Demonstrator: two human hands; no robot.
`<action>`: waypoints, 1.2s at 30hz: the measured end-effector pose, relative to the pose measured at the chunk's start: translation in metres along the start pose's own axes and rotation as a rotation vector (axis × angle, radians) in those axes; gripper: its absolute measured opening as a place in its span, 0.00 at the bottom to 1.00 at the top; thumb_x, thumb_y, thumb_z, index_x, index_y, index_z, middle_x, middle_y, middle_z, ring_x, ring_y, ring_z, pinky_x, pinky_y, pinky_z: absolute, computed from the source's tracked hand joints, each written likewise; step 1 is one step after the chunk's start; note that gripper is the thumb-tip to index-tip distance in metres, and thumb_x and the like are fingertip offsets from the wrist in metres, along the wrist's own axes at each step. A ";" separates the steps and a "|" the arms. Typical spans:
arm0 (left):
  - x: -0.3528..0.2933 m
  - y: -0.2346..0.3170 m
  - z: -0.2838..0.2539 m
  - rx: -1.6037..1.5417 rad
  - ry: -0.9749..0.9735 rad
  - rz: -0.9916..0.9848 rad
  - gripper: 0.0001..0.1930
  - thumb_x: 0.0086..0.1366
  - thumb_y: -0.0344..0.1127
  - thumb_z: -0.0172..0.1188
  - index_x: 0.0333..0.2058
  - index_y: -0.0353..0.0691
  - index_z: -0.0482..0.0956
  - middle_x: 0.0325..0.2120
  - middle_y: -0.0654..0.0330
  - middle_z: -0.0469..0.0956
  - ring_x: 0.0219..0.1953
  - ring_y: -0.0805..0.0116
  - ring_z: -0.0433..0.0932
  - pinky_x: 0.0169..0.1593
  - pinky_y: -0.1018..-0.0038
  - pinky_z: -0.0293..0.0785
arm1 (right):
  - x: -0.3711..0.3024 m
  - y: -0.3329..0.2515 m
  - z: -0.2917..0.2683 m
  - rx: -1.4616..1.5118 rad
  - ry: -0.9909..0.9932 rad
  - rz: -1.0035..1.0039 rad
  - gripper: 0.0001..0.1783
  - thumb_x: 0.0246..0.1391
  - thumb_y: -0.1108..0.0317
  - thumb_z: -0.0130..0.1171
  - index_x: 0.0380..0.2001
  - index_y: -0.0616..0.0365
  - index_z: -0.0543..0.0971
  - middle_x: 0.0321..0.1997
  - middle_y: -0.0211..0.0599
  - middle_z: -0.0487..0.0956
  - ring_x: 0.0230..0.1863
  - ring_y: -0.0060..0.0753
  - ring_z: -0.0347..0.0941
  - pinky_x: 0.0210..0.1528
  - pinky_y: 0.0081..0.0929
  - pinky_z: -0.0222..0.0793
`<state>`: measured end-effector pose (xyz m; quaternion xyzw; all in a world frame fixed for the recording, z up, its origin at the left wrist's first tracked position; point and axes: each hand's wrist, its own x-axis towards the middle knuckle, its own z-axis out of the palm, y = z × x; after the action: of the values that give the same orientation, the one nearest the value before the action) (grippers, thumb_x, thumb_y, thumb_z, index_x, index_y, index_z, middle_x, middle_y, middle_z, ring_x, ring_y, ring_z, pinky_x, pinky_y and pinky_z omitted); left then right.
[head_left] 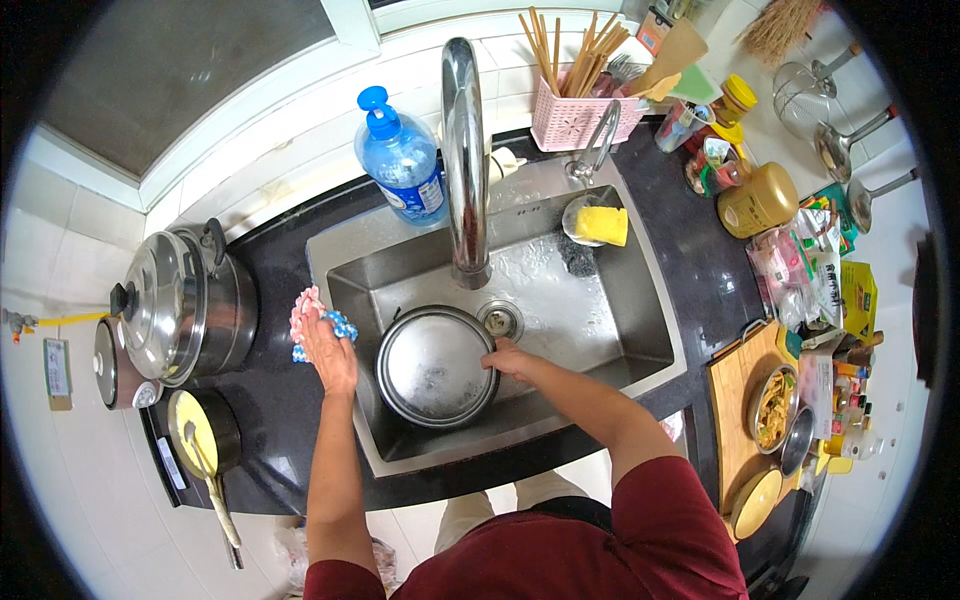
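Observation:
A round, dark-rimmed metal pan (437, 367) sits in the left part of the steel sink (340, 290). My right hand (508, 360) is closed on the pan's right rim, beside the drain. To the left of the sink, my left hand (330, 358) presses on a bunched pink and blue checked cloth (307, 303) over the dark counter, its fingers closed over the cloth and partly hidden by it. A tall chrome faucet (463, 160) rises above the sink behind the pan.
At left stand a large lidded steamer pot (185, 300) and a small pan (205, 430) of yellow food with a spoon. A blue soap bottle (402, 160) is behind the sink. A yellow sponge (602, 226) rests at its far right corner. Food bowls and a cutting board (738, 385) are at right.

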<state>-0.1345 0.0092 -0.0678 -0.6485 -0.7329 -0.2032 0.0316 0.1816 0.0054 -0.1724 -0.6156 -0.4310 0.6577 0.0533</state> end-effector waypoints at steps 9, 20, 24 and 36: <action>-0.001 0.009 -0.001 -0.083 0.010 -0.083 0.12 0.52 0.24 0.47 0.37 0.34 0.67 0.58 0.44 0.56 0.62 0.47 0.50 0.64 0.57 0.41 | -0.004 -0.002 -0.043 -0.213 -0.007 -0.252 0.33 0.41 0.55 0.61 0.48 0.65 0.69 0.50 0.47 0.72 0.50 0.40 0.68 0.49 0.38 0.64; 0.004 0.017 -0.011 -0.087 0.031 -0.106 0.14 0.50 0.24 0.50 0.38 0.35 0.67 0.56 0.44 0.59 0.61 0.46 0.52 0.63 0.57 0.44 | 0.057 0.024 -0.216 -0.885 0.706 -0.116 0.40 0.41 0.63 0.63 0.59 0.47 0.59 0.63 0.50 0.57 0.61 0.55 0.55 0.58 0.39 0.59; 0.001 0.013 -0.015 -0.073 0.076 -0.102 0.12 0.50 0.24 0.49 0.37 0.36 0.68 0.56 0.45 0.59 0.61 0.47 0.52 0.63 0.57 0.44 | 0.076 0.016 -0.185 -0.859 0.720 -0.188 0.32 0.38 0.63 0.65 0.50 0.53 0.67 0.53 0.50 0.67 0.53 0.52 0.64 0.54 0.36 0.63; -0.003 0.013 -0.008 -0.098 0.043 -0.148 0.11 0.51 0.24 0.49 0.35 0.36 0.68 0.57 0.45 0.59 0.62 0.48 0.52 0.63 0.58 0.44 | 0.012 -0.055 -0.073 -0.602 0.604 -0.888 0.16 0.40 0.76 0.55 0.37 0.56 0.76 0.37 0.45 0.72 0.40 0.47 0.69 0.41 0.36 0.68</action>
<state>-0.1232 0.0050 -0.0581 -0.5890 -0.7670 -0.2544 0.0005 0.2159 0.0830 -0.1375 -0.5244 -0.7789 0.2187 0.2654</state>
